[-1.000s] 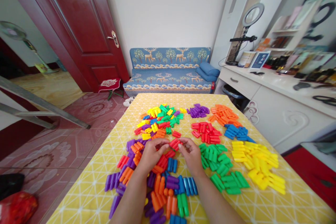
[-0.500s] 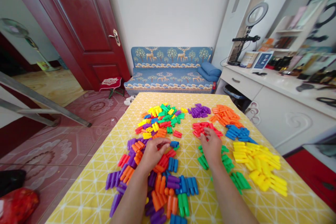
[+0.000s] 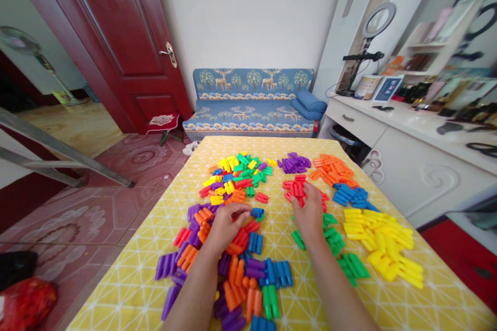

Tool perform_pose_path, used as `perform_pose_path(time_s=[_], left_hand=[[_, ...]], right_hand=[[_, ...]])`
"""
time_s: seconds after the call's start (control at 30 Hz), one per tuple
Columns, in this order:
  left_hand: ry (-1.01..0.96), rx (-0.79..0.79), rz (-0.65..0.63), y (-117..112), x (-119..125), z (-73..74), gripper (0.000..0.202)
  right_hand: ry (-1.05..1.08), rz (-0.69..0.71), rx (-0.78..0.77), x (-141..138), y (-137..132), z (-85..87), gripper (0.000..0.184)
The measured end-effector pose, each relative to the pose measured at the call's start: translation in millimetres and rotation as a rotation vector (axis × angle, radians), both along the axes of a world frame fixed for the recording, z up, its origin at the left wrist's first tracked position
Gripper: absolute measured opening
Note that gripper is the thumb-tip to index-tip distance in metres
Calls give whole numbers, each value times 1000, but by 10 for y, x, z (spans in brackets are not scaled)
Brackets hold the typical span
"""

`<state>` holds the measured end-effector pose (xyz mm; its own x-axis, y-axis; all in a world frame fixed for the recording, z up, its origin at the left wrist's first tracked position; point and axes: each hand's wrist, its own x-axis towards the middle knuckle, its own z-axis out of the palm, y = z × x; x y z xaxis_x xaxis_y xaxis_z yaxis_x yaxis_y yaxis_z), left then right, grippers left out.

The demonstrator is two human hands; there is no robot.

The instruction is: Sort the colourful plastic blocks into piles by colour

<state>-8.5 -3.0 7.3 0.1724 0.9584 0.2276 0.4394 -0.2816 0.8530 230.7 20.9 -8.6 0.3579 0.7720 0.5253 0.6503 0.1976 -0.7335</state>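
Note:
My right hand point(image 3: 309, 214) is over the pile of red plastic building pieces point(image 3: 297, 190), thumb and fingers apart, the fingertips at the pieces. Some of the red pile is hidden behind it. My left hand point(image 3: 229, 223) hovers with curved fingers over a mixed heap, a gap showing between thumb and forefinger. A blue piece point(image 3: 257, 212) is just beyond its fingertips, with a bit of green beside it. Under and around my left arm are purple pieces point(image 3: 166, 266), orange pieces point(image 3: 188, 257) and red pieces point(image 3: 240, 240). Green pieces point(image 3: 334, 240) lie beside my right wrist.
Single-colour piles of purple point(image 3: 294, 163), orange point(image 3: 333, 169), blue point(image 3: 351, 196) and yellow point(image 3: 382, 240) pieces lie along the right. A mixed heap point(image 3: 236, 176) is at the back left of the yellow tablecloth point(image 3: 128, 274). Beyond stands a blue sofa point(image 3: 248, 108).
My right hand has shifted slightly at the red pile, its fingers spreading, and a red piece now shows on top by the thumb. My left hand has stayed in place.

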Motion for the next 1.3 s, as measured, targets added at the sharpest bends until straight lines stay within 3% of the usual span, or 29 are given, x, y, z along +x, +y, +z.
perform_pose_path(time_s=[0.1, 0.27, 0.37, 0.43, 0.57, 0.63, 0.8, 0.93, 1.03, 1.13, 1.23, 1.3], left_hand=[[0, 1, 0, -2, -5, 5, 19], [-9, -4, 3, 2, -6, -21, 19], [-16, 7, -4, 13, -12, -50, 19], [-8, 24, -5, 19, -21, -54, 18], [19, 85, 1, 19, -38, -6, 16], [28, 118, 6, 17, -41, 23, 17], [27, 147, 0, 15, -38, 31, 15], [49, 130, 0, 15, -35, 8, 13], [61, 116, 12, 14, -32, 1, 13], [66, 110, 19, 14, -29, -6, 14], [69, 106, 23, 16, -31, -17, 14], [65, 102, 17, 18, -32, -20, 14]], right_hand=[[-25, 107, -54, -146, -64, 86, 39], [-125, 411, -447, -390, -211, 198, 14], [-218, 505, -588, -506, -286, 180, 10], [-197, 531, -568, -576, -313, 133, 10], [9, 640, -384, -692, -318, 17, 58], [48, 664, -323, -733, -311, -32, 65], [-34, 642, -291, -742, -302, -51, 47], [-105, 672, -458, -606, -325, 89, 22], [-185, 784, -563, -488, -374, 189, 34], [-280, 816, -561, -462, -414, 189, 48], [-295, 803, -541, -521, -394, 110, 33], [-190, 715, -510, -568, -350, 60, 20]])
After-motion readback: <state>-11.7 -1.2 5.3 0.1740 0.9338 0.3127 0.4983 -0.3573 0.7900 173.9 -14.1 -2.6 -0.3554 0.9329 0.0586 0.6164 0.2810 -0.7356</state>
